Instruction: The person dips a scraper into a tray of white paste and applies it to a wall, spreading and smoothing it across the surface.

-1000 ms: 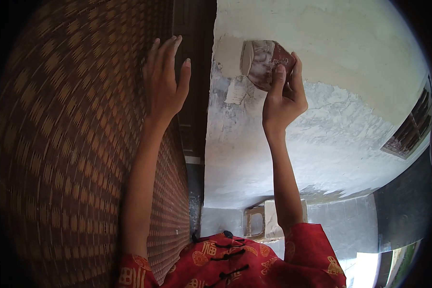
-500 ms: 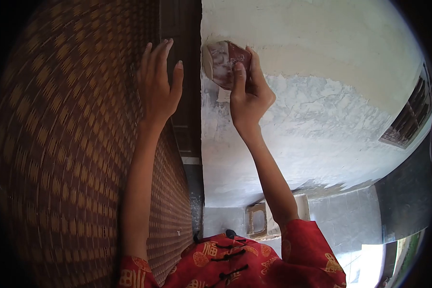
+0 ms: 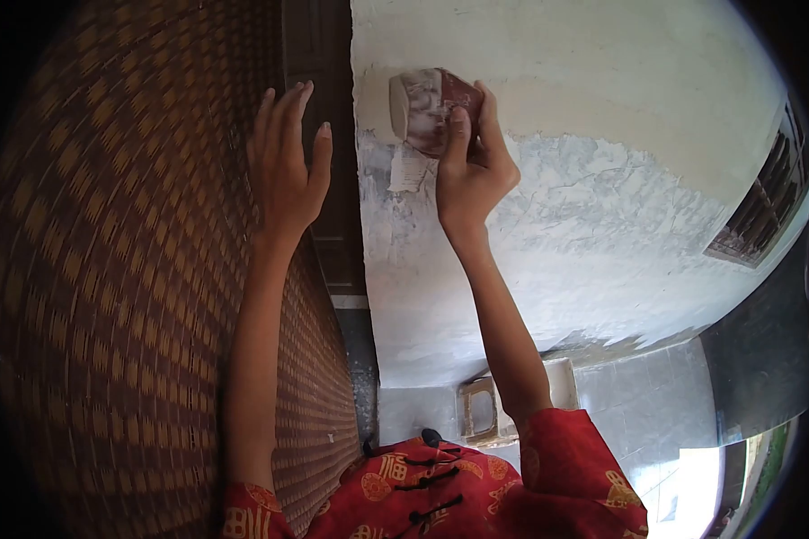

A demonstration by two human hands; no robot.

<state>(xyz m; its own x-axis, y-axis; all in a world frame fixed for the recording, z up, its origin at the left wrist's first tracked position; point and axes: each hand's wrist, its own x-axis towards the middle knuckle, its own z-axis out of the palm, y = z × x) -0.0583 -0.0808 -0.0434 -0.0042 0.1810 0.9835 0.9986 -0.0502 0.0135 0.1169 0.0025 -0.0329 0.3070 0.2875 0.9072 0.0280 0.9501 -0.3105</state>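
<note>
My right hand (image 3: 472, 166) grips a sanding block (image 3: 425, 110), its reddish-brown sandpaper smeared with white dust and a pale end face showing on the left. Thumb on the near side and a finger along the right edge keep hold of it. The block is up against the plastered wall (image 3: 548, 260), close to the wall's left corner edge. Rough, whitish-grey filler patches spread below and to the right of it. My left hand (image 3: 285, 162) is raised with fingers spread and nothing in it, in front of the woven bamboo panel (image 3: 135, 287).
A dark wooden door (image 3: 319, 54) stands in the gap between panel and wall. A slatted vent (image 3: 768, 198) is set in the wall at right. Low on the grey tiled floor (image 3: 634, 395) sits a pale box-like frame (image 3: 479, 409).
The sanding block has slid right over the wall, away from the corner edge, still in my right hand. My left hand stays raised and spread. The view has shifted slightly.
</note>
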